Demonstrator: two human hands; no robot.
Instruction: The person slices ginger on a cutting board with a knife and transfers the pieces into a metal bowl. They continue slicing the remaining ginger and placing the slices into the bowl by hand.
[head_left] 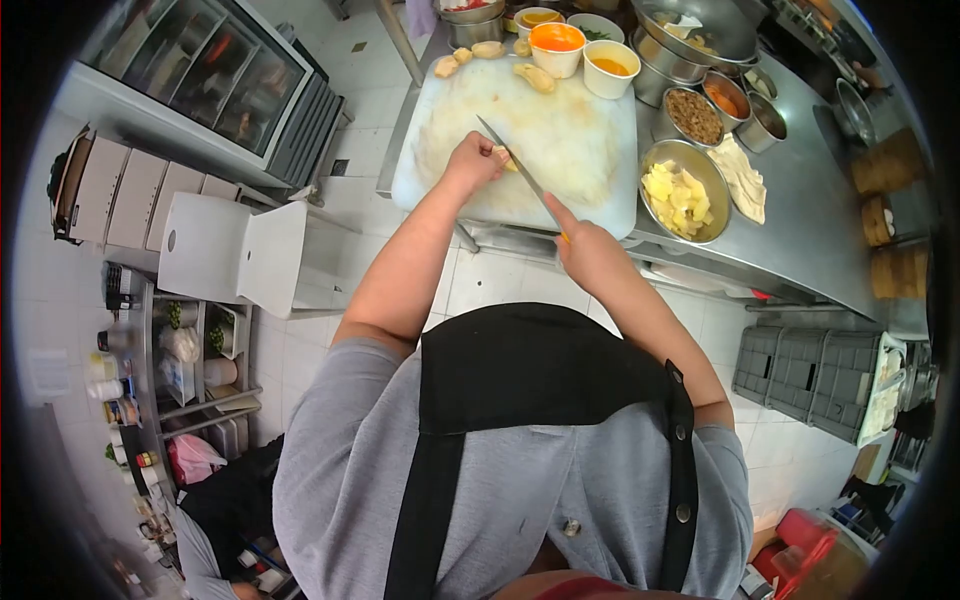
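My right hand [588,255] is closed round the handle of a kitchen knife [528,178], whose long blade points up and left over the white cutting board [575,195]. Pinched in my left hand [474,164] is a small pale-yellow piece of ginger [505,158], right against the blade. Its far side is hidden by my fingers. Unpeeled knobs of ginger [487,50] lie along the board's far edge, with a larger ginger root [536,78] closer in. To the right of the board, a metal bowl [722,225] holds pale-yellow chunks [678,196].
Behind the board stand tubs of orange sauce [556,42] and yellow liquid [612,66]. A container of brown mince [692,114] and a pale cloth [742,180] are on the steel counter [800,210]. A white chair [235,245] stands left; grey crates [805,380] right.
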